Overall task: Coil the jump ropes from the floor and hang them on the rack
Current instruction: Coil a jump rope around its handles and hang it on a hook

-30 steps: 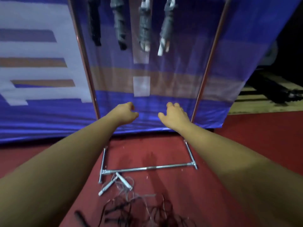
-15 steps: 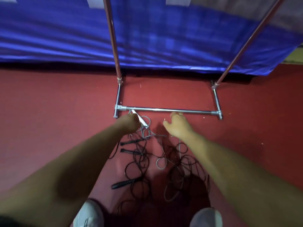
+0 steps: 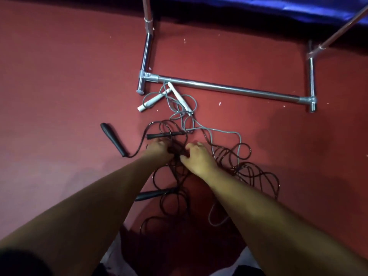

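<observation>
Tangled black jump ropes [image 3: 249,172] lie on the red floor in front of me. Their black handles lie at the left [image 3: 113,139], just beyond my hands [image 3: 165,134], and under my left forearm [image 3: 153,195]. A grey jump rope [image 3: 217,132] with two white handles [image 3: 154,99] lies by the rack's chrome base bar [image 3: 229,88]. My left hand [image 3: 159,149] is curled shut on black cord in the middle of the tangle. My right hand [image 3: 197,159] sits close beside it, fingers bent down and thumb pinching the same bundle of black cord.
The rack's two chrome feet [image 3: 146,56] [image 3: 311,76] and uprights stand on the floor ahead. A blue cloth [image 3: 258,6] hangs behind them. My white shoes [image 3: 111,253] show at the bottom edge, and bare red floor lies to the left and right.
My view has tilted down from the rack to the floor. Both hands dropped from near the base bar into the black tangle and closed on its cords.
</observation>
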`<state>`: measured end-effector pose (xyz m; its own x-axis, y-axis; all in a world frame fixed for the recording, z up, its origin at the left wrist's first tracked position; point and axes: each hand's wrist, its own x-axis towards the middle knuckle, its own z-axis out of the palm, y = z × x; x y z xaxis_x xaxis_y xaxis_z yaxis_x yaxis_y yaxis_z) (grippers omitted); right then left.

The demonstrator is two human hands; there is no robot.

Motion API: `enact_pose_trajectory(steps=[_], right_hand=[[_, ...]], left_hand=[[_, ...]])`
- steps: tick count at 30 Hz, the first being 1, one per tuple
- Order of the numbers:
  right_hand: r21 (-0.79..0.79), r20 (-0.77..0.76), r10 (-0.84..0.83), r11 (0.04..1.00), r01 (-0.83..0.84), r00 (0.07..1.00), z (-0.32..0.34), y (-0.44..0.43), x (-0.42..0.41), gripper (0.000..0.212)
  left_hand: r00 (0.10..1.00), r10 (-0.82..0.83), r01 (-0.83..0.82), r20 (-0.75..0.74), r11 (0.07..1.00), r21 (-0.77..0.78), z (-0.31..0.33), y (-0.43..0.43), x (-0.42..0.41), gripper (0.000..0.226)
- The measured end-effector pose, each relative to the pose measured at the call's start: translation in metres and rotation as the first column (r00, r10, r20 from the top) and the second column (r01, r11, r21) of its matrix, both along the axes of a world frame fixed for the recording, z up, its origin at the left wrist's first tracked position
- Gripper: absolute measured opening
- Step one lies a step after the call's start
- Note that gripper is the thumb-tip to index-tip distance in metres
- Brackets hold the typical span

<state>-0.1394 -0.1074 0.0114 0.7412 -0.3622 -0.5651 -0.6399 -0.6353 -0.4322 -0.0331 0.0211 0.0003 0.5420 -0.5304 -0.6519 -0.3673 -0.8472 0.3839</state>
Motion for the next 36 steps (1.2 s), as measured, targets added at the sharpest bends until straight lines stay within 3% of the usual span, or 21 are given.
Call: enact_pose_trajectory(steps=[3, 7, 14, 18, 22, 27, 29, 33, 36], right_hand=[[-0.031, 0.034, 0.034, 0.999, -0.033, 0.999, -0.015, 0.009, 0.002, 0.029], [-0.071, 0.105, 0.015, 0.997, -0.008, 0.994, -0.013, 0.002, 0.007, 0.017], [0.019, 0.286, -0.080, 0.997, 0.078, 0.955, 0.072, -0.043, 0.032, 0.019], [0.096, 0.491, -0.148, 0.989, 0.115, 0.858, 0.158, -0.059, 0.031, 0.024], [0.216, 0.529, -0.208, 0.971, 0.106, 0.823, 0.247, -0.063, 0.020, 0.021], [0.331, 0.651, -0.293, 0.940, 0.085, 0.701, 0.358, -0.051, -0.002, 0.019], [0.370, 0.688, -0.345, 0.924, 0.101, 0.639, 0.400, -0.048, -0.011, 0.017], [0.573, 0.651, -0.621, 0.779, 0.256, 0.436, 0.456, -0.054, -0.030, 0.013], [0.546, 0.653, -0.612, 0.789, 0.282, 0.446, 0.461, -0.049, -0.046, 0.013]], left_hand=[[0.999, -0.020, 0.025, 0.049, 0.996, -0.086, -0.018, 0.006, -0.004, 0.053], [0.999, 0.043, -0.040, 0.011, 0.980, -0.195, 0.024, -0.003, 0.006, 0.021], [0.985, 0.122, -0.160, -0.124, 0.916, -0.368, 0.122, -0.033, 0.045, 0.012], [0.991, 0.101, -0.131, -0.089, 0.880, -0.457, 0.204, -0.042, 0.045, 0.015], [0.998, 0.060, -0.057, -0.011, 0.858, -0.511, 0.278, -0.037, 0.034, 0.021], [0.931, -0.059, 0.225, 0.360, 0.870, -0.439, 0.343, -0.019, 0.014, 0.016], [0.902, -0.057, 0.255, 0.428, 0.870, -0.422, 0.353, -0.007, 0.010, 0.020], [0.934, 0.055, 0.133, 0.354, 0.864, -0.485, 0.359, 0.023, -0.003, 0.022], [0.969, 0.124, 0.015, 0.215, 0.835, -0.550, 0.366, 0.033, -0.018, 0.014]])
